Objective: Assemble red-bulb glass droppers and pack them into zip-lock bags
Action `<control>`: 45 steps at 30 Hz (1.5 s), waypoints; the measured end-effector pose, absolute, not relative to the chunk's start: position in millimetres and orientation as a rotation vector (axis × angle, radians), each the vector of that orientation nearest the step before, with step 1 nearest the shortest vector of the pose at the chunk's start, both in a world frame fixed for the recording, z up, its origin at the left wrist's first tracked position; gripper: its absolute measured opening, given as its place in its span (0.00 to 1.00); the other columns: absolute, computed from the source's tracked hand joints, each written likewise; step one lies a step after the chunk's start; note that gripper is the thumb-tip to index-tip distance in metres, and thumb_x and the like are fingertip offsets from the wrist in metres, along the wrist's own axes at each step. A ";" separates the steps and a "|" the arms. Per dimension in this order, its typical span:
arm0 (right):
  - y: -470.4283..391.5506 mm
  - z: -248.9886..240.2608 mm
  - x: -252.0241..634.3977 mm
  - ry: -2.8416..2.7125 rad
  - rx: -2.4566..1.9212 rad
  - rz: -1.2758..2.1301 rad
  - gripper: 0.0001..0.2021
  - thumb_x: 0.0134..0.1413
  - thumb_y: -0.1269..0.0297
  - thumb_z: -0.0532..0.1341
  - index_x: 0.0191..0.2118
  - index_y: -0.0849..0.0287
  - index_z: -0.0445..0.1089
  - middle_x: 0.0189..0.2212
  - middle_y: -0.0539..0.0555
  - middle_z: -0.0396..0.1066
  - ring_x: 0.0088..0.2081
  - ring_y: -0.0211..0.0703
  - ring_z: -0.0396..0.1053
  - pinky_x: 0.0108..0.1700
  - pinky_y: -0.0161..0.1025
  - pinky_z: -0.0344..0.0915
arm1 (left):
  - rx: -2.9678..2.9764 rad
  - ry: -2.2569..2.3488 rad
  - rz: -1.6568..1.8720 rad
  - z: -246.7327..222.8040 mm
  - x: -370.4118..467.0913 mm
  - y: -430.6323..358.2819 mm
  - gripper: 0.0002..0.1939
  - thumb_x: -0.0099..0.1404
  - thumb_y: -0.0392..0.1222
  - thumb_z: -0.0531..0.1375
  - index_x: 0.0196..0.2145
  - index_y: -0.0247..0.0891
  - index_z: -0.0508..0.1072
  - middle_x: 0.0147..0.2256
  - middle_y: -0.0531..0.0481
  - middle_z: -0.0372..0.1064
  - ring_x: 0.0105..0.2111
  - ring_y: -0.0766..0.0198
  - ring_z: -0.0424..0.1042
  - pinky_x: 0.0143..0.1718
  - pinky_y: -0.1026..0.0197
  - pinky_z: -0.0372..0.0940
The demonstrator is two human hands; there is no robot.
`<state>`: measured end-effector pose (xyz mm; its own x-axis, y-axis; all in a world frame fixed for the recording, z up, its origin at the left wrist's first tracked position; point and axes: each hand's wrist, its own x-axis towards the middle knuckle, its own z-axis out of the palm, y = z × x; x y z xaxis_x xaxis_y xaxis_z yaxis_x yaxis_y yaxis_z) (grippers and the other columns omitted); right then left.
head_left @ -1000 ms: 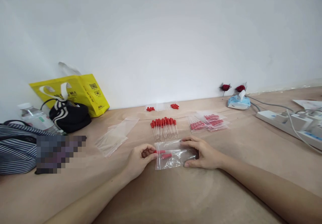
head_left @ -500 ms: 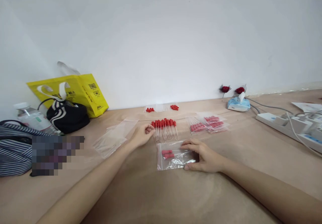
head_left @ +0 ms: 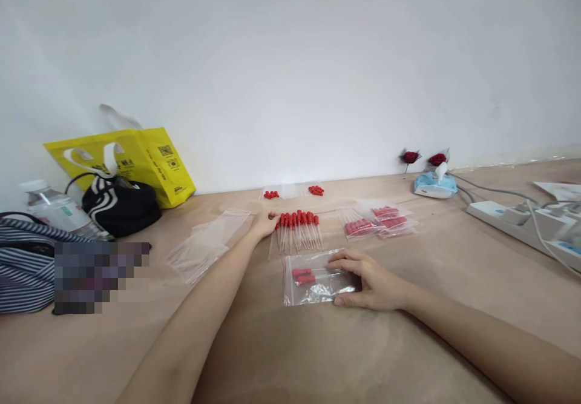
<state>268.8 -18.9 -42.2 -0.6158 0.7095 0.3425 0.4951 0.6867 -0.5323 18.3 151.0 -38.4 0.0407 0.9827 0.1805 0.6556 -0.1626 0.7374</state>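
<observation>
A row of glass droppers (head_left: pixel 299 228) with red rubber bulbs lies in the middle of the table, bulbs toward the wall. At the row's left end, my left hand (head_left: pixel 265 225) is closed at the bulb end of one dropper (head_left: pixel 270 249), whose clear tube slants apart from the others; the fingertips are partly hidden. In front of the row lies a clear zip bag (head_left: pixel 308 295) with two red-bulbed droppers (head_left: pixel 305 279) inside. My right hand (head_left: pixel 370 280) grips the bag's right end, thumb at the near edge and fingers across the far side.
Flat clear bags (head_left: pixel 206 248) lie left of the row. Filled bags (head_left: pixel 381 221) lie to the right, and another bag with loose red bulbs (head_left: pixel 316 191) sits near the wall. A power strip (head_left: pixel 503 225), tissue pack (head_left: pixel 434 185) and yellow bag (head_left: pixel 157 168) stand farther out.
My left hand has moved a little away from me and left, to the leftmost dropper's bulb end, and that tube now stands apart. My right hand stays on the bag.
</observation>
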 end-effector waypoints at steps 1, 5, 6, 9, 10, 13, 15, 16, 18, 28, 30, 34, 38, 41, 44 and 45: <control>-18.7 -41.9 268.7 -2.358 -0.923 0.526 0.29 0.41 0.49 0.61 0.49 0.59 0.63 0.45 0.60 0.62 0.49 0.50 0.58 0.50 0.48 0.56 | 1.834 1.664 0.960 -38.6 18.8 151.3 0.14 0.63 0.41 0.54 0.46 0.34 0.64 0.45 0.45 0.63 0.40 0.59 0.67 0.39 0.52 0.65; -18.5 -41.1 268.6 -2.358 -0.909 0.517 0.28 0.41 0.49 0.61 0.49 0.59 0.63 0.44 0.60 0.62 0.48 0.49 0.59 0.49 0.47 0.57 | 1.714 1.727 1.048 -33.5 14.4 147.2 0.14 0.63 0.41 0.54 0.46 0.35 0.63 0.45 0.45 0.63 0.40 0.59 0.67 0.38 0.52 0.65; -18.4 -41.1 268.8 -2.358 -0.905 0.515 0.28 0.41 0.49 0.61 0.49 0.59 0.63 0.44 0.60 0.62 0.47 0.49 0.60 0.49 0.46 0.57 | 1.689 1.729 1.081 -30.7 11.5 144.1 0.14 0.63 0.41 0.54 0.46 0.35 0.63 0.45 0.45 0.63 0.40 0.59 0.67 0.38 0.52 0.65; -18.3 -41.1 269.3 -2.359 -0.902 0.515 0.29 0.41 0.49 0.62 0.49 0.59 0.63 0.44 0.59 0.63 0.46 0.48 0.60 0.48 0.46 0.58 | 1.624 1.697 1.207 -19.8 -0.7 127.6 0.11 0.63 0.40 0.54 0.42 0.33 0.67 0.41 0.46 0.66 0.38 0.60 0.68 0.38 0.54 0.64; -18.3 -41.0 269.4 -2.356 -0.904 0.515 0.29 0.41 0.49 0.62 0.49 0.60 0.63 0.44 0.59 0.63 0.46 0.48 0.60 0.48 0.45 0.58 | 1.600 1.676 1.260 -16.0 -5.4 119.5 0.10 0.61 0.40 0.55 0.38 0.33 0.69 0.37 0.47 0.68 0.37 0.60 0.68 0.39 0.57 0.63; -18.9 -40.3 269.4 -2.351 -0.911 0.515 0.29 0.40 0.50 0.62 0.49 0.59 0.63 0.43 0.59 0.63 0.46 0.47 0.61 0.48 0.45 0.58 | 1.520 1.585 1.424 -7.5 -19.3 89.2 0.09 0.56 0.42 0.57 0.32 0.34 0.72 0.28 0.52 0.70 0.33 0.62 0.69 0.36 0.64 0.62; -19.3 -39.9 269.1 -2.349 -0.912 0.515 0.29 0.40 0.50 0.62 0.49 0.58 0.63 0.43 0.59 0.63 0.45 0.48 0.61 0.47 0.45 0.58 | 1.452 1.523 1.502 -6.8 -27.0 67.5 0.11 0.52 0.46 0.59 0.30 0.36 0.72 0.23 0.55 0.68 0.30 0.64 0.68 0.34 0.65 0.61; -19.5 -39.8 269.0 -2.350 -0.911 0.517 0.28 0.40 0.50 0.62 0.49 0.58 0.63 0.43 0.59 0.63 0.45 0.47 0.61 0.47 0.45 0.59 | 1.414 1.496 1.530 -8.2 -30.1 57.4 0.13 0.50 0.48 0.60 0.29 0.36 0.72 0.22 0.55 0.67 0.28 0.65 0.68 0.34 0.65 0.61; -19.6 -39.8 269.0 -2.350 -0.907 0.518 0.29 0.41 0.50 0.62 0.49 0.59 0.63 0.43 0.59 0.63 0.45 0.48 0.61 0.46 0.45 0.59 | 1.334 1.451 1.566 -13.9 -34.0 40.3 0.17 0.46 0.51 0.62 0.28 0.36 0.71 0.23 0.56 0.67 0.27 0.66 0.67 0.33 0.65 0.62; -19.3 -39.0 269.4 -2.366 -0.907 0.517 0.28 0.41 0.49 0.62 0.48 0.60 0.64 0.43 0.59 0.63 0.45 0.47 0.61 0.46 0.44 0.60 | 1.109 1.320 1.488 -27.3 -23.4 9.0 0.17 0.39 0.46 0.66 0.27 0.35 0.71 0.25 0.54 0.67 0.28 0.66 0.68 0.34 0.64 0.64; -19.3 -38.8 269.4 -2.370 -0.913 0.514 0.28 0.41 0.50 0.62 0.49 0.60 0.63 0.43 0.59 0.63 0.45 0.47 0.61 0.46 0.44 0.60 | 1.096 1.300 1.437 -23.8 -23.1 4.6 0.16 0.40 0.44 0.67 0.28 0.34 0.72 0.25 0.53 0.68 0.28 0.66 0.69 0.35 0.64 0.64; -19.4 -38.8 269.3 -2.373 -0.904 0.513 0.28 0.42 0.50 0.62 0.49 0.60 0.63 0.43 0.59 0.63 0.45 0.46 0.61 0.46 0.43 0.60 | 1.057 1.258 1.333 -18.7 -25.0 -1.0 0.11 0.45 0.37 0.65 0.30 0.33 0.72 0.27 0.52 0.70 0.29 0.68 0.70 0.36 0.66 0.64; -19.1 -39.4 269.4 -2.371 -0.905 0.508 0.28 0.42 0.50 0.62 0.49 0.61 0.63 0.43 0.59 0.63 0.45 0.46 0.61 0.46 0.43 0.60 | 0.998 1.277 1.326 -18.1 -23.9 -1.3 0.06 0.49 0.31 0.62 0.28 0.33 0.71 0.28 0.51 0.70 0.29 0.68 0.71 0.37 0.67 0.65; -18.6 -40.5 269.6 -2.369 -0.900 0.507 0.28 0.42 0.50 0.61 0.49 0.60 0.63 0.43 0.59 0.63 0.45 0.47 0.61 0.46 0.44 0.59 | 0.986 1.276 1.361 -18.6 -22.5 -0.5 0.06 0.49 0.29 0.61 0.27 0.33 0.71 0.27 0.52 0.70 0.29 0.69 0.71 0.36 0.68 0.65; -18.0 -41.6 269.9 -2.363 -0.913 0.513 0.29 0.41 0.49 0.61 0.49 0.60 0.63 0.44 0.60 0.63 0.45 0.48 0.61 0.47 0.44 0.59 | 0.993 1.272 1.426 -18.5 -23.7 1.4 0.06 0.48 0.30 0.62 0.27 0.33 0.71 0.26 0.52 0.70 0.28 0.68 0.71 0.34 0.68 0.66; -17.8 -41.9 270.0 -2.363 -0.916 0.518 0.30 0.41 0.49 0.61 0.49 0.61 0.63 0.44 0.60 0.62 0.46 0.48 0.61 0.47 0.45 0.59 | 0.992 1.272 1.441 -18.4 -24.7 2.3 0.06 0.48 0.30 0.62 0.27 0.33 0.71 0.25 0.53 0.70 0.27 0.68 0.71 0.34 0.68 0.66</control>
<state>270.0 -17.8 -41.9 -0.6178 0.7040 0.3504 0.4930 0.6939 -0.5248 -24.7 2.3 -18.4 -0.2303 0.9730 -0.0122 -0.1324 -0.0189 0.9910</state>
